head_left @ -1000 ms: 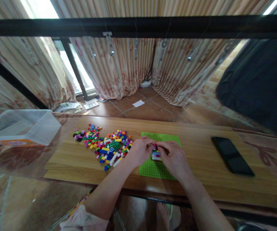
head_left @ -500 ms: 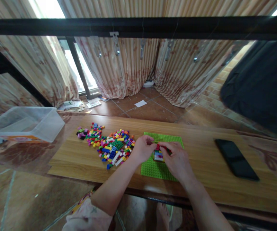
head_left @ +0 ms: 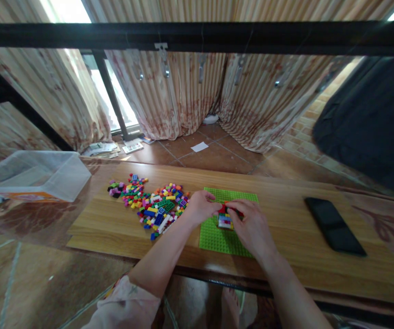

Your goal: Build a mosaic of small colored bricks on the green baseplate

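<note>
On a green studded baseplate (head_left: 214, 237) stands a small build of toy bricks (head_left: 225, 221), its near side showing white, blue, purple and yellow pieces. A red brick (head_left: 222, 209) is at its far side. My left hand (head_left: 202, 209) comes in from the left, its thumb and fingertips closed at the red brick. From the right, my right hand (head_left: 252, 224) reaches over the build with thumb and forefinger drawn together beside the red brick; what they pinch is too small to make out. Both hands hide part of the build.
Left of the baseplate lies a heap of loose mixed bricks (head_left: 162, 208) on the wooden board (head_left: 108, 233). A clear plastic bin (head_left: 56, 178) stands at the far left. A black phone (head_left: 336, 226) lies at the right. A dark rail (head_left: 197, 36) crosses above.
My fingertips have shifted slightly at the far side of the build, and more of the red and an orange piece now shows between them. The view has moved a little.
</note>
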### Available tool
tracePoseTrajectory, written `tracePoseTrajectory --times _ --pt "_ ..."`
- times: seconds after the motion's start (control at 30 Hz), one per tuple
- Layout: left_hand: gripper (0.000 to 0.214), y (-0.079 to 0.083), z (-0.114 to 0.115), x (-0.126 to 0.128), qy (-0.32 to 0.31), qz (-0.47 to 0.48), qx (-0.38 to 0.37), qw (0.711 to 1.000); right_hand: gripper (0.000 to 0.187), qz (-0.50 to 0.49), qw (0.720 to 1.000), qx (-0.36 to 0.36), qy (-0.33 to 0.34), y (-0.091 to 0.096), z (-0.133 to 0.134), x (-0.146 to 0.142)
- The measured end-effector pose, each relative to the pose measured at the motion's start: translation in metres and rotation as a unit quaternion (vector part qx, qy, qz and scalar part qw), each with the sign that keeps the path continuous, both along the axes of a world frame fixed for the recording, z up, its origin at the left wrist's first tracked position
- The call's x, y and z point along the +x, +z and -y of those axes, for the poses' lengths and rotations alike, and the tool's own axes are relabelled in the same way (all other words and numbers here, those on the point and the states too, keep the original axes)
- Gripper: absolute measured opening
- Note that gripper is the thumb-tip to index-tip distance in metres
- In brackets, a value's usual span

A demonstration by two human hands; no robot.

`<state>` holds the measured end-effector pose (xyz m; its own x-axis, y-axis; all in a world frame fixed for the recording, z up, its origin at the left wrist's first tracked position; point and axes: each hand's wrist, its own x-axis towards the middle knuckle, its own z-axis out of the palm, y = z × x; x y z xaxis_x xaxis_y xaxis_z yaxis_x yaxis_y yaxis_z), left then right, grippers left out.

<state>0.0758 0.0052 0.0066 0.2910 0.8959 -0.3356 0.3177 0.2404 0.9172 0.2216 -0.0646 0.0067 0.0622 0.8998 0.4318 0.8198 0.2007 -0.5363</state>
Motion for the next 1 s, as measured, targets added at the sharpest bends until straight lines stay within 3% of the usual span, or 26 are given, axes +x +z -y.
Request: tracePoseTrajectory --times 0.23,0.57,0.73,1.0 --pt "0.023 0.01 0.002 0.002 0.014 0.022 -0.059 0.998 0.025 0.011 1.0 0.0 -0.003 -0.002 0.0 -0.002" --pt "0.014 0.012 0.003 0.003 0.012 0.034 -0.078 0.996 0.024 0.018 1.0 -0.009 -0.003 -0.004 0.0 -0.002" --pt "0.02 0.012 0.002 0.001 0.005 0.027 -0.065 0.998 0.024 0.025 1.0 -0.012 -0.001 -0.005 0.0 -0.001" --pt "0.008 0.0 0.001 -0.002 -0.02 0.025 -0.001 0.999 0.023 0.042 0.999 -0.016 0.0 -0.004 0.0 -0.001"
